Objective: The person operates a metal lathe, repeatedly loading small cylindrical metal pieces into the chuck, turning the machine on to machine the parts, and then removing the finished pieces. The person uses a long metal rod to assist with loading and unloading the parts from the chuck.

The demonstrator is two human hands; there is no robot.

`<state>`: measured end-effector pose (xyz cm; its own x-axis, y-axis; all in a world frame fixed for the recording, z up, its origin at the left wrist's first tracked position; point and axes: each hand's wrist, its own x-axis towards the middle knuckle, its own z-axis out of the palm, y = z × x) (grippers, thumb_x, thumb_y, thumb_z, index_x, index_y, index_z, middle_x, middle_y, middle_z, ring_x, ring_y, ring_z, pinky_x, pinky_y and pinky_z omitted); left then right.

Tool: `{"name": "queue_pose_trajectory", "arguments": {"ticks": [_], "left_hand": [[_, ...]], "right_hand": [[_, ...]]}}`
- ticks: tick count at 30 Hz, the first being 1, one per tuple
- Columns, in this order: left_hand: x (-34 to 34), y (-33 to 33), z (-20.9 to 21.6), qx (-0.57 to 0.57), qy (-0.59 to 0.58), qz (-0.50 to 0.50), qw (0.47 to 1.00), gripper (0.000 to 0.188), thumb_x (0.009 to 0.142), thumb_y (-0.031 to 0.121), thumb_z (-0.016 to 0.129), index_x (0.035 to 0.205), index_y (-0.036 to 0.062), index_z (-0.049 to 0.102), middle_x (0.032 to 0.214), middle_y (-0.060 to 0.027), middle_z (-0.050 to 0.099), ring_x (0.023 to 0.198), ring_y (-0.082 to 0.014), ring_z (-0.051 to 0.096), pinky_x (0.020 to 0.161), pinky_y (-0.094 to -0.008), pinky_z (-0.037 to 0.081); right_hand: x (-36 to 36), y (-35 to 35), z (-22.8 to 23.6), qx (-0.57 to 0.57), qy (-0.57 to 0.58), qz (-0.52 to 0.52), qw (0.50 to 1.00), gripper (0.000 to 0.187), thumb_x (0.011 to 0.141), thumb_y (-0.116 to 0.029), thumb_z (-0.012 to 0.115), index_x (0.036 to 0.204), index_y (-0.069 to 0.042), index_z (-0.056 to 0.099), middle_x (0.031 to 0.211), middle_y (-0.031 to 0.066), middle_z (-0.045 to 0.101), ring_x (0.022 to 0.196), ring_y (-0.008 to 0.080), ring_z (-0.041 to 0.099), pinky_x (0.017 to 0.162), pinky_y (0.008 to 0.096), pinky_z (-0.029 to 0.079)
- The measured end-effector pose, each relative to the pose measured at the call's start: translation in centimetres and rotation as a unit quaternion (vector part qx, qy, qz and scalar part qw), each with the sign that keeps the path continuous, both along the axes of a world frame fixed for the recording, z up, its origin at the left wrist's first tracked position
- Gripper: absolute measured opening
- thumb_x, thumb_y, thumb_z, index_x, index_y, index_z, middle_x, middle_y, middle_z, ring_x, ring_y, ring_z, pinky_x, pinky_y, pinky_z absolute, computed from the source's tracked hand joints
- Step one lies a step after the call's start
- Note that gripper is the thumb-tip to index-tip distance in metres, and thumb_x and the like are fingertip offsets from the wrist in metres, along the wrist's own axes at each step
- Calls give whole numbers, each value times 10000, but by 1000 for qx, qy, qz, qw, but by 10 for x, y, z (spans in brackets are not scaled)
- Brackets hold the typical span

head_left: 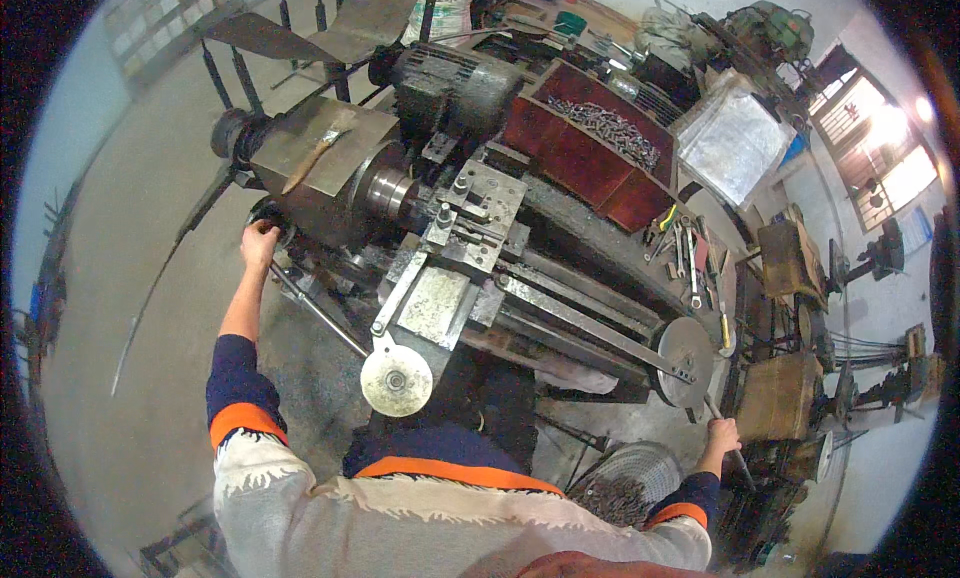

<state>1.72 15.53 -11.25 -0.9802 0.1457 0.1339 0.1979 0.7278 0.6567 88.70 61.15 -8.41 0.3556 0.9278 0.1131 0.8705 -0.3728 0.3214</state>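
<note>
A small metal lathe [430, 238] stretches across the middle in front of me. At its left end, below the headstock, my left hand [262, 242] curls its fingers on a dark rounded part [264, 214]; its exact kind is hidden. My right hand [722, 436] is wrapped around a metal lever bar [742, 468], beside a round steel disc [685, 363] at the lathe's right end. Between my hands lie the tool slide [478, 218], a shiny chuck [391, 192] and a pale round handwheel [396, 380]. A brush [312, 162] rests on the headstock cover.
Behind the lathe sits a dark red box [540, 138] of small metal parts, with an electric motor [455, 83] to its left. Wrenches [692, 263] lie on the right. A mesh basket [630, 478] with small parts stands low by my right arm. A long thin rod [150, 308] slants at left.
</note>
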Motion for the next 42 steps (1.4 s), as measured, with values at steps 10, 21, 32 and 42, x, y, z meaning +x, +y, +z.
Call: {"name": "queue_pose_trajectory", "arguments": {"ticks": [10,21,32,42], "left_hand": [[-19,-70,-54,434,-137,4,890,256,805,197,611,949,-15,596,764,-75,617,641,-142,586,553,-246,458],[8,-28,-116,-289,10,-199,936,415,764,429,612,887,33,607,845,-229,615,811,-396,600,714,-463,472],[-6,-47,-130,-428,-74,-272,859,430,776,359,580,1074,63,488,980,-219,609,921,-391,584,758,-476,467],[-13,-95,-31,-108,-2,-263,959,385,805,254,603,1117,32,568,917,-192,635,828,-301,620,730,-376,476]], "right_hand": [[-25,-105,-52,112,103,129,980,671,656,-272,642,1259,-57,440,1310,121,441,1187,297,426,922,438,396],[-113,-152,-40,48,349,136,926,368,601,-185,596,943,-81,682,842,180,651,808,338,620,766,389,480],[-174,-131,36,69,359,279,888,343,594,-163,618,913,-50,679,895,196,644,878,330,616,787,366,475],[-465,-123,143,73,420,721,546,383,565,-91,624,944,-44,637,922,148,628,866,314,589,768,372,479]]}}
